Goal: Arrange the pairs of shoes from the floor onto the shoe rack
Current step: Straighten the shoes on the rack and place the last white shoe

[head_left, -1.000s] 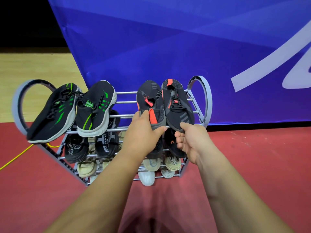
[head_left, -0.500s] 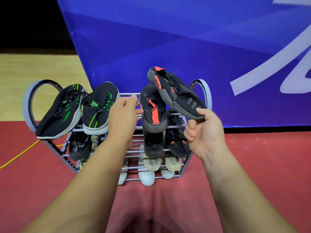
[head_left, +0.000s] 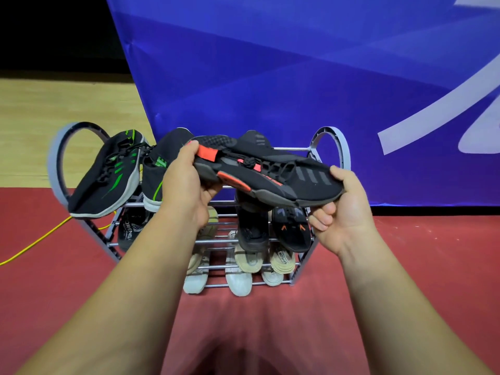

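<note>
Both hands held one black shoe [head_left: 273, 175] with orange trim, lying level and crosswise in the air in front of the top rail of the rack [head_left: 332, 132]. The left hand [head_left: 188, 186] gripped the heel end at the shoe's 9 o'clock, thumb on top by the orange tab and fingers curled underneath. The right hand [head_left: 345, 209] pinched the toe at its 3 o'clock, thumb over the upper and fingers curled under the sole. The shoe bridged the gap between the two hands, with its laces facing the camera.

Just behind it, at 12 o'clock, the dark heel of a second shoe [head_left: 255, 138] showed above it; how that one sat on the rack could not be told. At 9 o'clock from the hands, a green-striped pair [head_left: 108, 174] leaned on the top tier. Below the held shoe, at 6 o'clock, sat a black pair [head_left: 251, 231], then a beige pair [head_left: 250, 259], then white shoes [head_left: 240, 282] on the lowest tier. The rack stood on a red floor [head_left: 419, 266] before a blue banner [head_left: 270, 77]. A yellow cable [head_left: 35, 242] ran off at 8 o'clock.
</note>
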